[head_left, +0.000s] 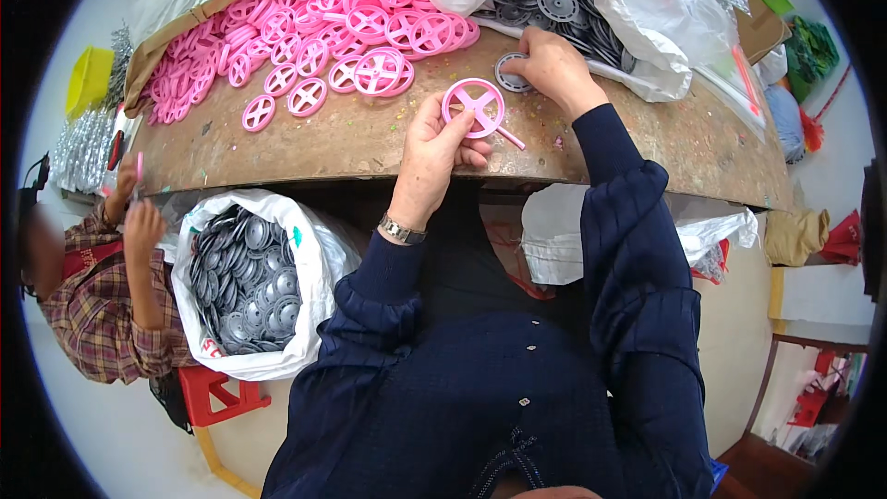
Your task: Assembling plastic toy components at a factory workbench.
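Observation:
My left hand (423,155) pinches a pink four-spoked plastic wheel (477,103) just above the table's near edge. A thin pink rod (510,139) sticks out from below the wheel, toward the lower right; how the two meet is hidden. To the right, the thumb and fingers of my right hand (560,72) close on a grey ridged plastic disc (508,79) at the tabletop. The fingers cover part of this disc. Beyond my hands lie a big heap of pink wheels (365,23) and, at the far right, a pile of grey discs (557,6) spilling from white plastic.
The worn brown table (323,143) curves across in front of me. A white sack (319,314) full of grey discs stands at my left, by a red stool (226,397). Another person (120,286) works at the far left. White plastic bags (637,18) edge the grey pile.

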Action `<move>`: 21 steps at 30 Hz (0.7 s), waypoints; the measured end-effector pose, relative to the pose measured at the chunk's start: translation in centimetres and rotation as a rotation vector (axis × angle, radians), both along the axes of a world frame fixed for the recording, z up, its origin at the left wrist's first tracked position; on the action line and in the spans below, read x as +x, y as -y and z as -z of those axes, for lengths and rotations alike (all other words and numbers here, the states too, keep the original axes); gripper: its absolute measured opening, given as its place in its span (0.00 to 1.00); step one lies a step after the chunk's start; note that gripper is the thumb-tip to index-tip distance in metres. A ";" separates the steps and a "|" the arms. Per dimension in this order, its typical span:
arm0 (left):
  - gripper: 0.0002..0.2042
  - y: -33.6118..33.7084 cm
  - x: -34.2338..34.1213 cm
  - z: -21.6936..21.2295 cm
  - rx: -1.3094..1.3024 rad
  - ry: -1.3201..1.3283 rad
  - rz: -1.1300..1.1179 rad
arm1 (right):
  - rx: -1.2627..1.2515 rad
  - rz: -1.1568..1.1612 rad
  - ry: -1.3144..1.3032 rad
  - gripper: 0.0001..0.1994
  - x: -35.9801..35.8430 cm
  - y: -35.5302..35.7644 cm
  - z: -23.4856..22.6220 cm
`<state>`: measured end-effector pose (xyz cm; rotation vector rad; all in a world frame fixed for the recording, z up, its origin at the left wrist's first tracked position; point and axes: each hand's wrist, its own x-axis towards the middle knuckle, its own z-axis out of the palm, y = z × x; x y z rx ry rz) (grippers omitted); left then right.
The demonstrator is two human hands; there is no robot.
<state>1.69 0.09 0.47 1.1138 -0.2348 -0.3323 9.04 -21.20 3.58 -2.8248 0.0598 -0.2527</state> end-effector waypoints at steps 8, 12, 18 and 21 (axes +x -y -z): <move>0.14 0.0 0.0 -0.2 0.016 -0.036 -0.011 | 0.805 -0.154 0.163 0.09 -5.3 0.8 -2.5; 0.14 0.2 -0.1 -0.5 0.015 -0.015 0.037 | 1.024 -0.223 0.110 0.06 -8.7 -0.4 -2.3; 0.14 1.1 -1.5 -0.8 0.022 0.020 0.116 | 0.845 -0.253 0.184 0.07 -10.8 -1.4 -0.8; 0.14 1.2 -1.9 -0.7 0.042 0.059 0.122 | 0.731 -0.188 0.236 0.08 -11.6 -1.8 -0.9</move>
